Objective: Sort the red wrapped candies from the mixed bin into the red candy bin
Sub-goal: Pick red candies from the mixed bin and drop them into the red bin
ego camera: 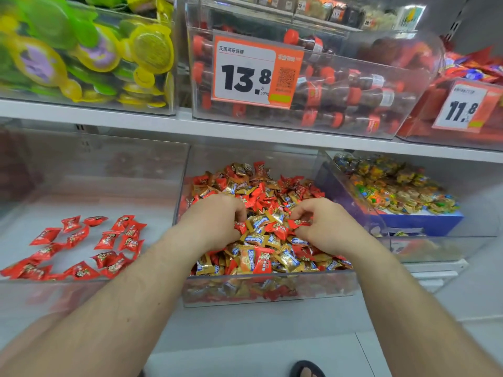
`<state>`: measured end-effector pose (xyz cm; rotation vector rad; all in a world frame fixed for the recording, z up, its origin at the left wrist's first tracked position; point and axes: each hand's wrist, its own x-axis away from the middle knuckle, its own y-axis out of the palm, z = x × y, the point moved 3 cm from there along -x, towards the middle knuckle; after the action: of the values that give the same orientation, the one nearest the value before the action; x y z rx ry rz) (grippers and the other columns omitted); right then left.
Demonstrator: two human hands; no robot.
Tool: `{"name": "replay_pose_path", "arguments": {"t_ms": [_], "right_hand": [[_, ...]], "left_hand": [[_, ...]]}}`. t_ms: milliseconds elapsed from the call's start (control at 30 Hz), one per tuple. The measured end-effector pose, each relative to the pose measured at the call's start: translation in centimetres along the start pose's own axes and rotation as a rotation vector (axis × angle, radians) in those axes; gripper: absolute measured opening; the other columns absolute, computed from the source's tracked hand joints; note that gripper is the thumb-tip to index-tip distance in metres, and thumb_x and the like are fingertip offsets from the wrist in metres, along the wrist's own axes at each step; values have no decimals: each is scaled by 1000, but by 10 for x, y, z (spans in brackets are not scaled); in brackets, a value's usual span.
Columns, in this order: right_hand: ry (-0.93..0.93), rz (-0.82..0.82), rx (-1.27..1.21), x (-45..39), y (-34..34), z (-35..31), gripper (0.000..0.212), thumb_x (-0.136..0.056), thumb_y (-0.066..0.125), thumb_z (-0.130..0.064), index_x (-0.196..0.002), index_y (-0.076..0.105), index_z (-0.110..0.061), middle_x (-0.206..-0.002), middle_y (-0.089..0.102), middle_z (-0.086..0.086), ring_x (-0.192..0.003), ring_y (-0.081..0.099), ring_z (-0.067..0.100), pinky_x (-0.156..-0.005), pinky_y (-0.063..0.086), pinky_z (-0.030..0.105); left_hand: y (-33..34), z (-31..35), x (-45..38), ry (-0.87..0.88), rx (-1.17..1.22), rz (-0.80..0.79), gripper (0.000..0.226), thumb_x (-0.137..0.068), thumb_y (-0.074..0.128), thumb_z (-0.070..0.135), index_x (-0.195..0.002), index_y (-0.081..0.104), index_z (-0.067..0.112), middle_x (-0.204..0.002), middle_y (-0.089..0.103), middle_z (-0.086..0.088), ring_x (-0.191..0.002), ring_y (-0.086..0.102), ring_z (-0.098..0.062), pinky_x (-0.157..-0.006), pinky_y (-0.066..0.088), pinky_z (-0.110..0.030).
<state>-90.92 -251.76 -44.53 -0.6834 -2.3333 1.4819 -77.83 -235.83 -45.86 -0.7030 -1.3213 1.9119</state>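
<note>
Left fingers (239, 213) curled, half-buried in mixed bin (272, 289), grasping red candy (241, 227), right fingers (298, 213) pinching another (296, 223)

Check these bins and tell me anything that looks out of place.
Red candies lie mixed among gold-wrapped ones in the middle bin; their kind lies alone in the left bin. Both hands, left and right, are picking through them.
</note>
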Motion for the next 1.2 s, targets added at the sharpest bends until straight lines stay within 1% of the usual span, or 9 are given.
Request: {"name": "replay_pose_path", "arguments": {"t_ms": [200,367,467,567,667,800,1033,1100,1200], "right_hand": [[150,209,-363,3,-11,18,6,-91,64,-17,-92,68,-22,-80,69,1,-70,62,16,-65,46,28],[334,110,-1128,18,-22,17,34,-95,35,0,-107,64,-11,-70,60,11,-64,61,26,-57,48,34],[389,52,-1096,22,-20,13,22,-86,44,-9,-85,66,-4,-64,50,9,-52,45,20,-51,34,29],[314,21,-467,25,-23,6,44,-82,66,-46,-57,54,-12,-53,44,-1,-50,40,17,-55,29,29],[217,-149,130,30,-11,-5,63,-65,68,-75,-65,50,-14,-60,55,-3,-61,53,16,-60,40,32],[205,-138,211,29,-3,-12,50,-66,80,-59,-79,63,-13,-81,70,4,-80,64,19,-70,52,34],[240,-118,-438,32,-26,5,11,-92,64,-20,-86,67,-11,-59,55,5,-43,46,10,-42,35,22],[314,-73,-740,34,-37,12,11,-93,61,-19,-88,67,-11,-57,47,3,-42,37,11,-42,25,20],[368,-121,-1061,33,-37,19,16,-81,66,-26,-72,55,-17,-55,40,-1,-44,31,11,-42,23,21]], "left_hand": [[-11,-1,2,-77,249,69,4,-88,63,24,-88,59,24,-85,63,7,-79,61,-12,-64,45,-27],[-15,10,6,-359,1561,-115,10,-94,47,6,-93,57,5,-81,53,-12,-61,63,-21,-60,59,-31],[-9,11,7,-427,1981,-227,21,-83,46,5,-100,58,1,-81,53,-13,-71,60,-22,-58,60,-34],[-11,14,10,-359,1689,-236,6,-77,51,12,-81,54,8,-71,50,-7,-64,50,-18,-48,46,-25],[-12,18,12,-137,656,-117,36,-84,65,38,-63,49,15,-60,41,-3,-52,37,-19,-54,31,-27],[0,38,21,-67,-104,-143,65,-71,62,73,-58,43,13,-55,44,1,-52,43,-18,-51,34,-27],[-3,29,17,-88,-11,-161,46,-70,73,46,-56,43,13,-51,42,1,-51,41,-19,-51,34,-27],[-12,20,16,-110,262,-163,35,-75,70,38,-54,53,14,-53,50,1,-51,43,-19,-52,35,-27],[-24,19,16,-191,1137,-178,22,-84,60,22,-65,64,13,-59,56,-2,-42,40,-13,-42,32,-20]]}}
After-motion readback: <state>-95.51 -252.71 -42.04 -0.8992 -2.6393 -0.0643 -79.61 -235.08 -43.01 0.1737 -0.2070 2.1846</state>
